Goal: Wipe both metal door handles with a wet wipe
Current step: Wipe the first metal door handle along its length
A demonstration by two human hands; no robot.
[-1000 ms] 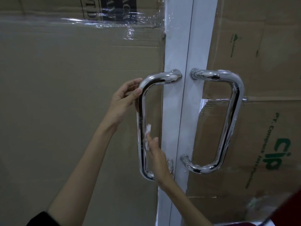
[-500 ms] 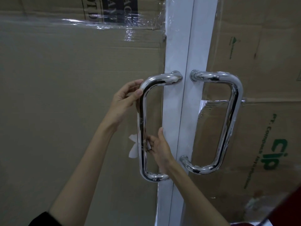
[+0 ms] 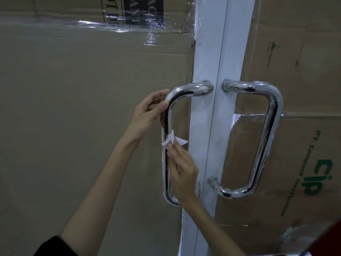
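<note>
Two shiny metal D-shaped handles flank the white door frame. My left hand pinches the upper bend of the left handle between thumb and fingers. My right hand holds a crumpled white wet wipe against the middle of that handle's vertical bar. Its wrist hides the bar's lower bend and mount. The right handle hangs untouched.
Both glass door panels are backed by taped brown cardboard, the right one with green print. The white frame runs between the handles. A red object shows at the bottom right corner.
My right hand has come round to the front of the left handle's bar and slid the wipe upward. My left hand has stayed at the top bend.
</note>
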